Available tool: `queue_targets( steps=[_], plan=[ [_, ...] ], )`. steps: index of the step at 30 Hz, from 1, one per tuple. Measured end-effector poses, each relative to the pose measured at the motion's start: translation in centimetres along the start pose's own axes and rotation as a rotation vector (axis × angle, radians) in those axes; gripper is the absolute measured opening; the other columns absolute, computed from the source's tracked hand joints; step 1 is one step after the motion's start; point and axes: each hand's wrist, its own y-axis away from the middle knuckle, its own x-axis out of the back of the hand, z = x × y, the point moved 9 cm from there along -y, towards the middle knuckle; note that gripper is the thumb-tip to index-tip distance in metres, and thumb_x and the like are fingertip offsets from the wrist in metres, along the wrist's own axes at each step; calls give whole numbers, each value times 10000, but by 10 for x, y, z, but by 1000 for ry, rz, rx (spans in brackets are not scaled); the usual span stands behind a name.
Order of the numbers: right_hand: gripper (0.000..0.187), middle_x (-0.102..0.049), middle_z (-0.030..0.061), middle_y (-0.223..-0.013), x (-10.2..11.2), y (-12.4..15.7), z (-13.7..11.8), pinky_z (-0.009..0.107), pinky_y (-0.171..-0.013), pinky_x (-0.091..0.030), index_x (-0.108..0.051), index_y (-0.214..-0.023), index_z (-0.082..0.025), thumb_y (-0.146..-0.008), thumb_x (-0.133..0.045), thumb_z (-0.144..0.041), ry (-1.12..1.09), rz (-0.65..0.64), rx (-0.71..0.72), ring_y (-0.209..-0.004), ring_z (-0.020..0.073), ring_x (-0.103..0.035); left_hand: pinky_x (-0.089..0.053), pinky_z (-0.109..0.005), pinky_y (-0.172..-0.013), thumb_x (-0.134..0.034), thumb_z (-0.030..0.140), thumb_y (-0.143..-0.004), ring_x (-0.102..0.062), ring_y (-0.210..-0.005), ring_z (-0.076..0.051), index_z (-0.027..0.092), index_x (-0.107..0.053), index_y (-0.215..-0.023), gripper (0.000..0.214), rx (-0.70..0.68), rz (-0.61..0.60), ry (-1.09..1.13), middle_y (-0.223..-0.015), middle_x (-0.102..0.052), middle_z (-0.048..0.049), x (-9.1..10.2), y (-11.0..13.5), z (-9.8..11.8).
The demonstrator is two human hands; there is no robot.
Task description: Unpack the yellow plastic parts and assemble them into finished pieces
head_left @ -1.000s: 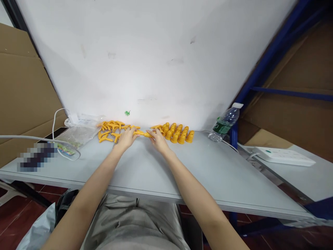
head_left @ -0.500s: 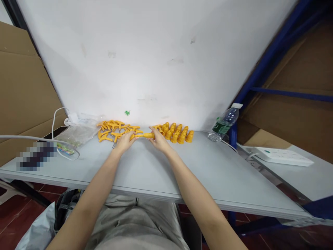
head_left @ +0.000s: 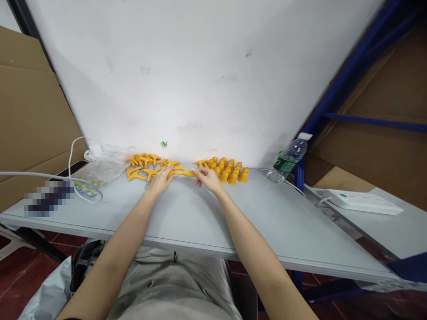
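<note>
A long, ridged yellow plastic piece [head_left: 182, 173] lies level between my two hands, just above or on the grey table. My left hand [head_left: 162, 180] is closed around its left end. The fingertips of my right hand [head_left: 208, 178] pinch its right end. Close by my left hand is a loose heap of yellow T-handled corkscrews [head_left: 135, 173] with metal spirals. Another yellow T-shaped handle [head_left: 201, 163] lies just behind my right hand. Beyond that hand, several yellow tapered cups [head_left: 232, 177] stand in rows.
A water bottle [head_left: 289, 159] leans at the table's right rear. Clear plastic bags [head_left: 103, 171] and a white cable [head_left: 69, 155] lie at left, beside a cardboard sheet [head_left: 30, 111]. A white wall [head_left: 207, 89] rises behind the table [head_left: 196, 218]. A power strip [head_left: 363, 202] sits far right.
My right hand has shifted slightly right and turned, its grip now a fingertip pinch. The narrow gap in the held piece no longer shows. My left hand stays nearly still.
</note>
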Motion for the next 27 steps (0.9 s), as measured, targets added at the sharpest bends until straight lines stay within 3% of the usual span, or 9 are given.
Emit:
queue_targets(
  steps=[4,8,14,20,23,25,27],
  plan=[
    [632,-493,-7,-357,1,1,7,255,-454,-393,-453,-530,-233,-828,-427,-789,49,46,-101,-326,113,-440,-491,-368,-946,-564,344,-916,-635,-1043,-242,226,-652,-1074,215,-31,-20,-32,-1082,-695,-75,-5,1,5],
    [666,-526,9,-391,-5,2,8,245,-434,-364,-510,-556,-207,-862,-367,-781,-44,-63,-140,-331,99,-432,-486,-380,-975,-545,351,-929,-631,-1083,-241,231,-638,-1111,237,9,-22,-58,-1117,-691,-69,-5,1,1],
    [594,-570,9,-446,-7,9,1,221,-415,-313,-597,-652,-167,-812,-539,-737,-150,-219,-173,-366,82,-448,-491,-388,-978,-552,339,-927,-634,-1091,-244,225,-639,-1121,241,41,-22,-79,-1137,-691,-76,-4,1,-2],
    [743,-394,-12,-310,-9,8,16,220,-362,-286,-585,-540,-175,-877,-327,-785,-175,-183,-288,-303,76,-332,-477,-381,-1006,-550,331,-931,-619,-1128,-235,231,-634,-1133,240,26,-21,-62,-1143,-692,-67,-5,2,4],
    [717,-557,33,-438,-12,9,25,225,-363,-311,-654,-696,-151,-889,-342,-766,-211,-222,-376,-328,92,-428,-488,-371,-982,-554,342,-930,-625,-1114,-236,237,-641,-1122,236,46,-3,-67,-1122,-693,-66,-4,2,3],
    [559,-714,73,-714,-11,9,24,218,-428,-394,-688,-955,-148,-892,-497,-669,-271,-243,-353,-453,111,-581,-494,-365,-964,-555,338,-929,-629,-1100,-235,238,-648,-1105,223,55,7,-72,-1114,-693,-64,-3,1,1],
    [478,-741,73,-973,-8,7,17,212,-540,-469,-632,-1199,-190,-847,-671,-511,-318,-243,-262,-620,119,-672,-495,-363,-959,-557,326,-928,-630,-1093,-235,235,-651,-1097,214,50,12,-78,-1114,-693,-65,-2,1,-1]
  ],
)
